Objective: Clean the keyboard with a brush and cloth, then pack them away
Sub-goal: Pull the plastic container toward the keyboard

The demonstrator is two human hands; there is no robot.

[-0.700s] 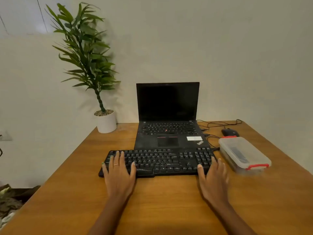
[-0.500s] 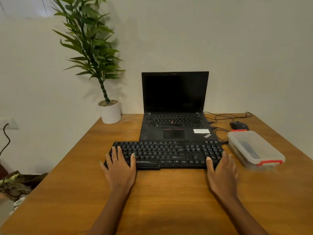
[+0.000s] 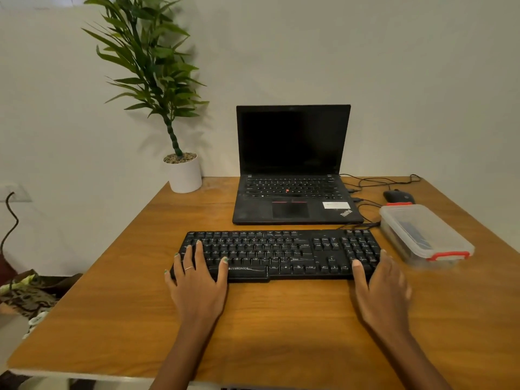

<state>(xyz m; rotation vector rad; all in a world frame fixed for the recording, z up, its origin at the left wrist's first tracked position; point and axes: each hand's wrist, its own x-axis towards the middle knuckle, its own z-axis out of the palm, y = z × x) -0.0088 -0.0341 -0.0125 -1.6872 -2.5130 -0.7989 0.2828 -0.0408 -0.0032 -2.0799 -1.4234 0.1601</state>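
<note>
Since both hands sit at its ends, the keyboard (image 3: 281, 253) looks set for a slide or lift: it lies flat mid-table, just in front of the laptop (image 3: 292, 170). Left hand (image 3: 197, 280) rests flat on the left end, fingers straight and spread over the keys, gripping nothing. Right hand (image 3: 380, 288) lies at the right front corner, thumb on the key area, fingers straight along the side edge, not curled round anything. Judging by look, the keyboard is a light, rigid plastic slab; keys are loose-capped, so better taken by the two short ends or the front lip, not by the keys. Its cable (image 3: 357, 225) leaves at 1 o'clock toward the laptop and will tug if pulled far. Clear lidded box (image 3: 425, 235) with red clips sits at 3 o'clock, near the right hand; something dark inside, brush or cloth, cannot tell. Mouse (image 3: 398, 197) at 1 o'clock behind the box, potted plant (image 3: 183, 171) at 11 o'clock. Table (image 3: 281, 327) has bare wood at 6 o'clock toward the near edge and at 9 o'clock; the left edge drops off close by.
</note>
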